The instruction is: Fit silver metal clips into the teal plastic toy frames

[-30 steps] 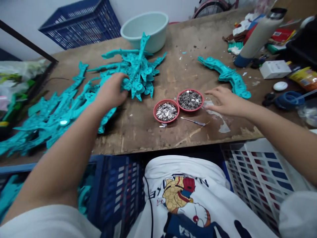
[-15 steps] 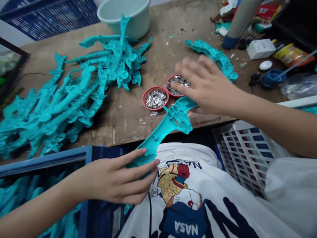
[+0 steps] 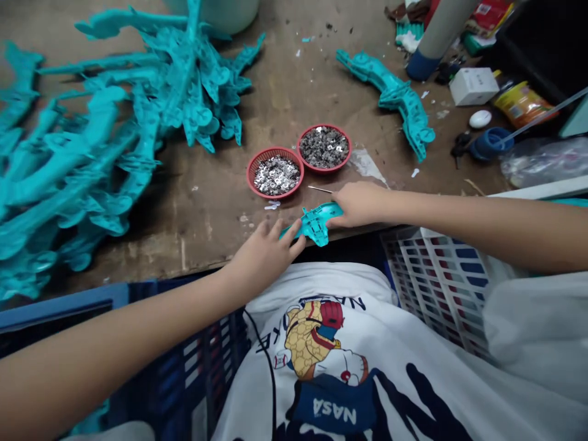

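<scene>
Together, my left grip [image 3: 260,254] and right grip [image 3: 365,204] hold a teal plastic molding [image 3: 316,225] at the front edge of a scuffed wooden worktop [image 3: 294,92], as seen remotely through the head camera. The left grip grasps one end, fingers spread over it; the right grip is closed on the other. Between them shows the molding's ribbed middle section, slots facing up. The slim metal shaft of a screwdriver [image 3: 320,190] juts out just beside my right fingers, its handle hidden, so I cannot tell whether that grip also has hold of it. Just behind, a left red basket [image 3: 252,177] and a right red basket [image 3: 348,160] stand side by side, both filled with small metal pieces. A pile of teal moldings [image 3: 105,141] spreads across the left side, while a separate teal piece [image 3: 397,99] lies to the right, near a bottle with a blue base [image 3: 441,40] and a white box [image 3: 474,87].
</scene>
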Demonstrator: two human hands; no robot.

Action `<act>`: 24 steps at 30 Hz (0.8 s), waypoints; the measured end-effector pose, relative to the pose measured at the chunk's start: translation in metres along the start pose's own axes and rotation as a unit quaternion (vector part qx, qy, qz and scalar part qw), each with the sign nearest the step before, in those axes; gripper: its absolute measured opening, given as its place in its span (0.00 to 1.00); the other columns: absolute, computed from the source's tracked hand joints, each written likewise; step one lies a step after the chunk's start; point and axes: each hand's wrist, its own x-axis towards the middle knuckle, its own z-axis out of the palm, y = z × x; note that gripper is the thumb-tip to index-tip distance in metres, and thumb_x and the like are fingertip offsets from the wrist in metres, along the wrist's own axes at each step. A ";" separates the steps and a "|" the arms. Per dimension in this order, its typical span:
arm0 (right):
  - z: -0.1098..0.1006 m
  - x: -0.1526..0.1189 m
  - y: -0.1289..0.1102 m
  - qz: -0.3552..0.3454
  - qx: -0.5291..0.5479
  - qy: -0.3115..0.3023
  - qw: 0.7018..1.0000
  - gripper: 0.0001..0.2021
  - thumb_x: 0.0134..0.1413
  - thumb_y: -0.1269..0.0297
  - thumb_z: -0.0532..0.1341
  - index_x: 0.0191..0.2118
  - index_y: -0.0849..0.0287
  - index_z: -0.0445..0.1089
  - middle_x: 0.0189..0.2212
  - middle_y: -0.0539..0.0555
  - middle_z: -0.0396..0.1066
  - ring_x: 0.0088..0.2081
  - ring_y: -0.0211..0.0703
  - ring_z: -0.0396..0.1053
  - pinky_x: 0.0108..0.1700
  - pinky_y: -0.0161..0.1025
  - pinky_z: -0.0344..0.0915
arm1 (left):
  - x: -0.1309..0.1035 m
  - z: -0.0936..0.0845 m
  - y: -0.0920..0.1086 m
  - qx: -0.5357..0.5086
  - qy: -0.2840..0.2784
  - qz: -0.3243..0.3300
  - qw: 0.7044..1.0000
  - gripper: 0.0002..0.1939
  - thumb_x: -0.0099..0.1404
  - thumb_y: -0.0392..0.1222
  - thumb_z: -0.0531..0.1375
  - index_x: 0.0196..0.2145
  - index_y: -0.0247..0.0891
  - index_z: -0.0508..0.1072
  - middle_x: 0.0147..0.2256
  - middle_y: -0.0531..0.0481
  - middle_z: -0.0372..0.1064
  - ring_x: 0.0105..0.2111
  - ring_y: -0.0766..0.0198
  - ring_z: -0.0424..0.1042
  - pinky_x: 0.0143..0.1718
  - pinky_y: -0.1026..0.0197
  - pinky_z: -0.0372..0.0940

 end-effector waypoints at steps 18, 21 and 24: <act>-0.054 0.047 0.073 0.074 -0.042 0.183 0.979 0.25 0.87 0.56 0.60 0.72 0.55 0.90 0.62 0.69 0.90 0.63 0.74 0.84 0.60 0.58 0.78 | 0.035 -0.006 -0.058 -0.089 0.160 0.039 0.982 0.12 0.83 0.29 0.67 0.52 0.40 0.91 0.59 0.36 0.90 0.63 0.38 0.88 0.65 0.39 0.86; -0.052 0.070 0.086 0.070 -0.020 0.179 0.981 0.25 0.85 0.52 0.63 0.73 0.53 0.90 0.65 0.68 0.89 0.63 0.74 0.85 0.63 0.60 0.79 | 0.040 -0.004 -0.073 -0.147 0.206 -0.020 0.967 0.18 0.82 0.35 0.69 0.64 0.40 0.91 0.70 0.31 0.87 0.74 0.28 0.84 0.75 0.29 0.82; -0.046 0.080 0.091 0.060 -0.009 0.191 0.980 0.25 0.82 0.52 0.66 0.71 0.51 0.91 0.63 0.67 0.90 0.62 0.74 0.86 0.64 0.62 0.80 | 0.041 0.011 -0.077 -0.192 0.212 -0.076 0.955 0.33 0.82 0.40 0.69 0.80 0.40 0.83 0.82 0.29 0.77 0.86 0.23 0.73 0.83 0.23 0.74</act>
